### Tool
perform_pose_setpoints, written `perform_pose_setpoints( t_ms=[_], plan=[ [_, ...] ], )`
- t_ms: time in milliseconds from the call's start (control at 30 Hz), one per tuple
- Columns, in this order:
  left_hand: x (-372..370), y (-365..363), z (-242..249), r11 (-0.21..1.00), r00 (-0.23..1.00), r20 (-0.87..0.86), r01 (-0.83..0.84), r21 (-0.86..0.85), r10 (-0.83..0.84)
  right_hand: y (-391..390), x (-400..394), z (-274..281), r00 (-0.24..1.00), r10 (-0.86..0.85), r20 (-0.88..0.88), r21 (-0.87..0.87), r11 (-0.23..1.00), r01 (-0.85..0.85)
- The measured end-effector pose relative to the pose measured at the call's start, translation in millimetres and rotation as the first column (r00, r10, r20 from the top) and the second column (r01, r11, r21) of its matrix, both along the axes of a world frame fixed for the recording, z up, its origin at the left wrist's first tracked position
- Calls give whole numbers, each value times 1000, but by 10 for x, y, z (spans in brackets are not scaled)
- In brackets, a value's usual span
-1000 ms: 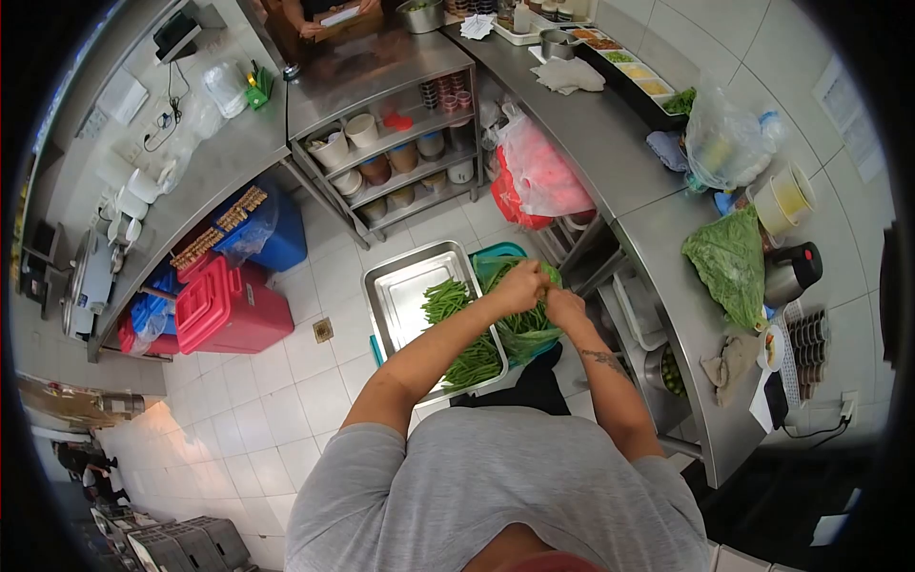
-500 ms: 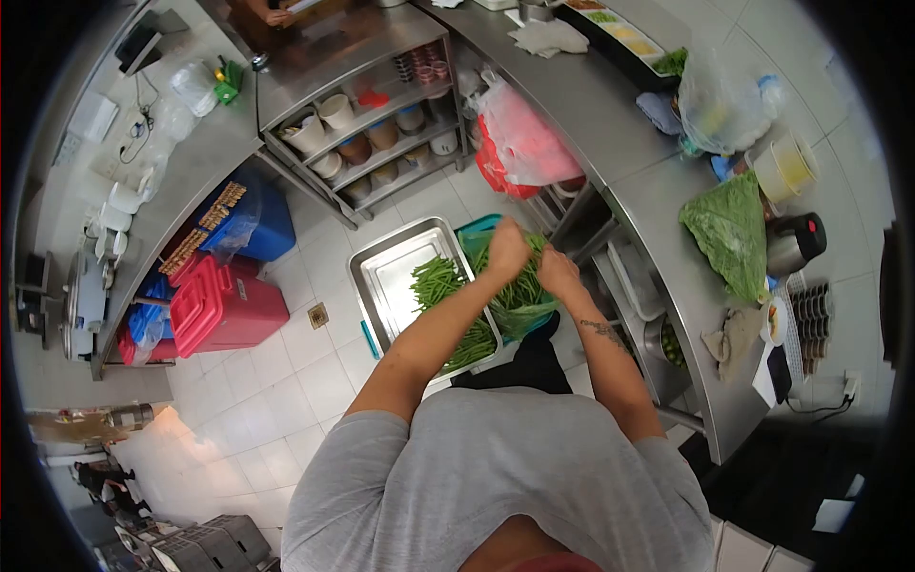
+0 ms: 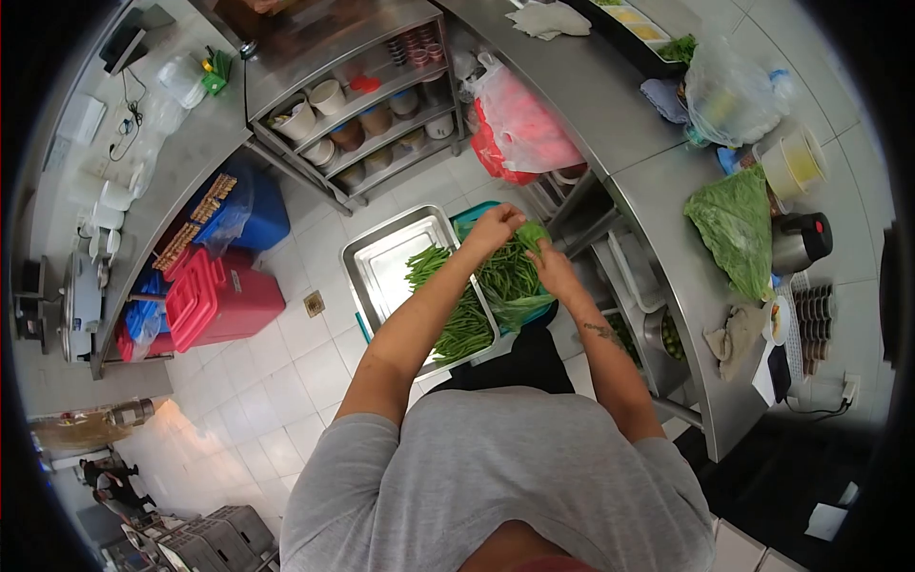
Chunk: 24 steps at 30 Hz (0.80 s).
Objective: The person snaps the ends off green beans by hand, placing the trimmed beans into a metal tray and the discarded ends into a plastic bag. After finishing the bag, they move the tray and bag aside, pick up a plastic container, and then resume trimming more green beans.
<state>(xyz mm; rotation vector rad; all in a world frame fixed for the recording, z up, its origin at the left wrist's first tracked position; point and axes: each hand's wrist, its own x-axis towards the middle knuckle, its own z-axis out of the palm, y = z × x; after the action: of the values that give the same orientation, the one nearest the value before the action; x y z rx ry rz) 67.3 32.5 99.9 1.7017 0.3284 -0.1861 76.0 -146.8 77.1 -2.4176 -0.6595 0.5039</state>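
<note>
A green plastic bag (image 3: pixel 522 313) full of green beans (image 3: pixel 505 278) stands with its mouth up in a teal crate (image 3: pixel 475 211). My left hand (image 3: pixel 494 230) is at the bag's far rim, fingers bent and pinched at its edge. Gathered film shows between my hands, and my right hand (image 3: pixel 556 271) grips it from the right side. Touching the bag on its left is a steel tray (image 3: pixel 367 265), with more green beans (image 3: pixel 464 327) heaped along its right side. My fingertips are partly hidden by the film.
Steel counters (image 3: pixel 658 205) curve along the right, with a pink-and-red bag (image 3: pixel 524 119) hanging below. A shelf rack (image 3: pixel 357 133) holds tubs ahead. A red cooler (image 3: pixel 224 297) and a blue bin (image 3: pixel 250 221) sit at left. A leafy green wrapped bundle (image 3: pixel 732 229) lies on the right counter.
My left hand has moved slightly left and up, and my right hand slightly down. The bag's mouth is wider, with more beans showing and film bunched between my hands.
</note>
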Motion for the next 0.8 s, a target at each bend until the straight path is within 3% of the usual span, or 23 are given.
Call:
perform_pose_setpoints(
  t_ms=[100, 200, 300, 400, 433, 500, 600, 667, 733, 800],
  plan=[
    [76, 60, -95, 968, 986, 137, 63, 243, -99, 23, -23, 46, 996, 68, 62, -3, 998, -68],
    [63, 85, -160, 957, 985, 136, 64, 285, -107, 95, -78, 157, 999, 53, -12, 10, 999, -53],
    [-86, 181, -155, 984, 992, 46, 111, 142, -118, 135, -110, 111, 995, 87, -55, 133, 988, -79],
    [-326, 343, -138, 978, 993, -76, 74, -195, -90, 235, -220, 158, 966, 127, -225, 240, 968, -72],
    [-426, 418, -122, 976, 989, -118, 62, -209, -88, 292, -230, 111, 956, 173, -236, 200, 972, -126],
    [-648, 597, -121, 976, 993, -116, -51, -213, 27, 446, -187, -29, 931, 263, -252, 121, 963, -239],
    [-1036, 940, -322, 925, 930, -177, -348, -151, 321, 759, -277, -84, 921, 388, -27, 112, 917, -383],
    [-1426, 1203, -856, 855, 849, -103, -514, 69, 519, 1028, -326, -290, 884, 463, 65, 73, 882, -466],
    [-1864, 1262, -1017, 806, 773, -230, -549, 223, 591, 1295, -387, -407, 824, 552, 128, 24, 829, -559],
    [-2224, 1196, -1144, 798, 719, -349, -569, 200, 601, 1547, -476, -473, 826, 557, 85, -19, 830, -558]
  ],
)
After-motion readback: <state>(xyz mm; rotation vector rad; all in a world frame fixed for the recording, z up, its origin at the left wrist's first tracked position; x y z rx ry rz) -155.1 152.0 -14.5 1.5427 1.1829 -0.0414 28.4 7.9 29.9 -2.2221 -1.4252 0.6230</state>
